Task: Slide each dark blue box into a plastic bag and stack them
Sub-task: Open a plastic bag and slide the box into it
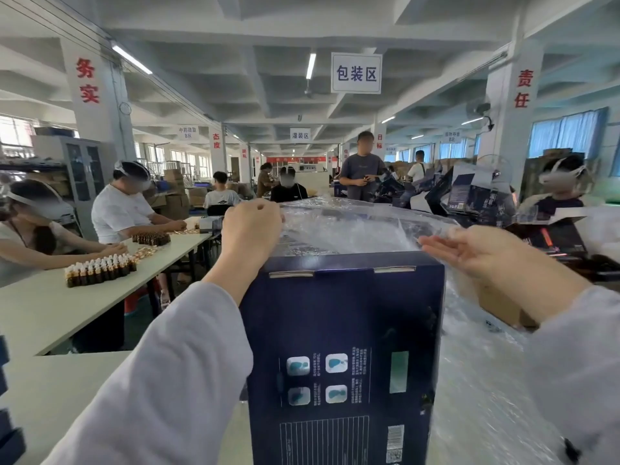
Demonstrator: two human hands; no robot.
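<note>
Leftmost, left hand (251,226) curled tight round edge of plastic bag (352,226); centre, dark blue box (342,330) upright just below the stretched bag; rightward, right hand (476,250), fingers nearly straight at bag's other edge, grip unclear.

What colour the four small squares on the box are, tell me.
Pale teal squares on the dark blue box; head view shows them.

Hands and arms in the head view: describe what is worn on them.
Both arms wear loose, long, pale grey sleeves, the left sleeve and the right sleeve alike, ending at the wrists. The left hand and right hand are bare: no gloves, rings or watch show.
</note>
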